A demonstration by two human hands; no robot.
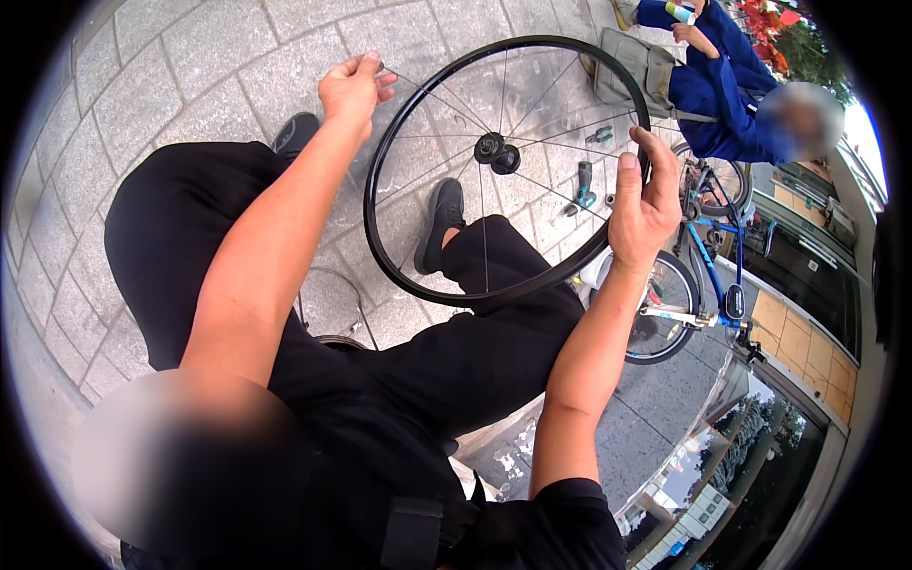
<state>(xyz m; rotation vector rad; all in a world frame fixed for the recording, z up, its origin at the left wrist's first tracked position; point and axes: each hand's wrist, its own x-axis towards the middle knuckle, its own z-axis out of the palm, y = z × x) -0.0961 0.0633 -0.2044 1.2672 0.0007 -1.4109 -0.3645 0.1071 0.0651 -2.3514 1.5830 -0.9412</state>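
Note:
A black bicycle wheel rim with thin spokes and a black hub is held up in front of me, tilted over my legs. My right hand grips its right side, with the rim between thumb and fingers. Off the wheel's upper left edge, my left hand is closed, thumb and forefinger pinching the outer end of a thin spoke. That spoke slants across the rim toward the hub. How its inner end meets the hub is too small to tell.
A cordless driver and a small green-handled tool lie on the paving beyond the wheel. On the right stands a blue bicycle. A person in blue sits at upper right beside a grey bag. My shoe shows beneath the wheel.

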